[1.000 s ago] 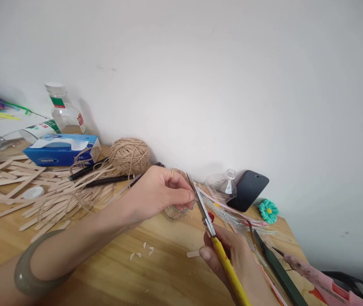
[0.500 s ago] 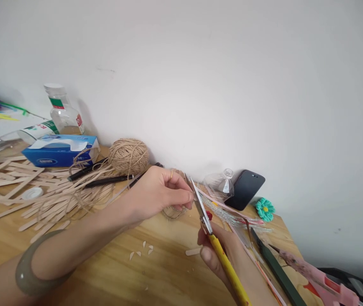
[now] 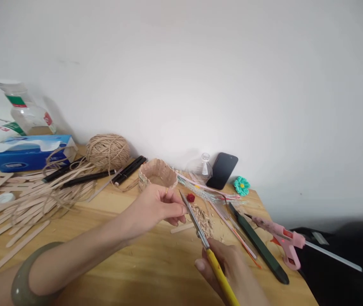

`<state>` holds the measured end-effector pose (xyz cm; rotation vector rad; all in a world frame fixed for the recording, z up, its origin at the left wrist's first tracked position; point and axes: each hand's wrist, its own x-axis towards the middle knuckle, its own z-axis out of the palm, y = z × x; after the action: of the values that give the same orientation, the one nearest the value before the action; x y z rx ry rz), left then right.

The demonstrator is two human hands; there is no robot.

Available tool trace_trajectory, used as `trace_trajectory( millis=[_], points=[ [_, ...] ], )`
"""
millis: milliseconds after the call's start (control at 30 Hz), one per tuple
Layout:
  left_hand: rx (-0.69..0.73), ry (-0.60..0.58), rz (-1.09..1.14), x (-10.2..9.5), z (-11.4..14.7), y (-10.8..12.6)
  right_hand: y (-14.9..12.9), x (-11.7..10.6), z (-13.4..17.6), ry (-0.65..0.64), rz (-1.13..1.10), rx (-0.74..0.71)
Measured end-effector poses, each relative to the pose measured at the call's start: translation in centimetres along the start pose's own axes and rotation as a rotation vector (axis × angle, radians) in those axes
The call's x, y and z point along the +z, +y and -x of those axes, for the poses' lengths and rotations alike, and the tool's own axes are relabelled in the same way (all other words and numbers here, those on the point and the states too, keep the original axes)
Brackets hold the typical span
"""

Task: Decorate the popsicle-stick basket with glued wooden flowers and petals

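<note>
My right hand (image 3: 227,265) is closed round the yellow handle of a pair of scissors (image 3: 215,263). Its metal blades point up and away, their tips close to my left fingers. My left hand (image 3: 160,206) makes a pinch beside the blades; whatever sits between thumb and fingertips is too small or hidden to tell. Just behind that hand stands a round, scalloped-rim basket (image 3: 158,168), its lower front covered by the hand. A small red rose-like piece (image 3: 190,197) lies by the blades. Small wood scraps (image 3: 205,219) and a wooden stick (image 3: 181,228) lie on the table nearby.
Wooden sticks (image 3: 18,221), a twine ball (image 3: 108,151), black markers (image 3: 130,170), a tissue box (image 3: 28,155) and a bottle (image 3: 30,112) occupy the left. On the right are a phone (image 3: 222,171), a teal flower (image 3: 241,185), a dark green tool (image 3: 257,242) and a pink glue gun (image 3: 283,238).
My view has swung right, so objects sit further left. Both hands and the scissors have shifted slightly, showing the basket and the wood scraps more fully. The left pinch and the right grip persist.
</note>
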<state>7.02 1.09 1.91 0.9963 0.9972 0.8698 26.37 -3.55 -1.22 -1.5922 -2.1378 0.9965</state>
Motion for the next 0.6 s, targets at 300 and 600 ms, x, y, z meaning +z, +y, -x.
trace_trajectory(
  millis=[300,600],
  points=[
    [-0.188,-0.077,-0.014,1.6,-0.1,-3.7,2.8,-0.3,3.9,0.023,0.117,0.304],
    [-0.225,0.008,0.007,0.2,1.9,-4.0,7.3,-0.8,2.4,0.129,0.638,0.057]
  ],
)
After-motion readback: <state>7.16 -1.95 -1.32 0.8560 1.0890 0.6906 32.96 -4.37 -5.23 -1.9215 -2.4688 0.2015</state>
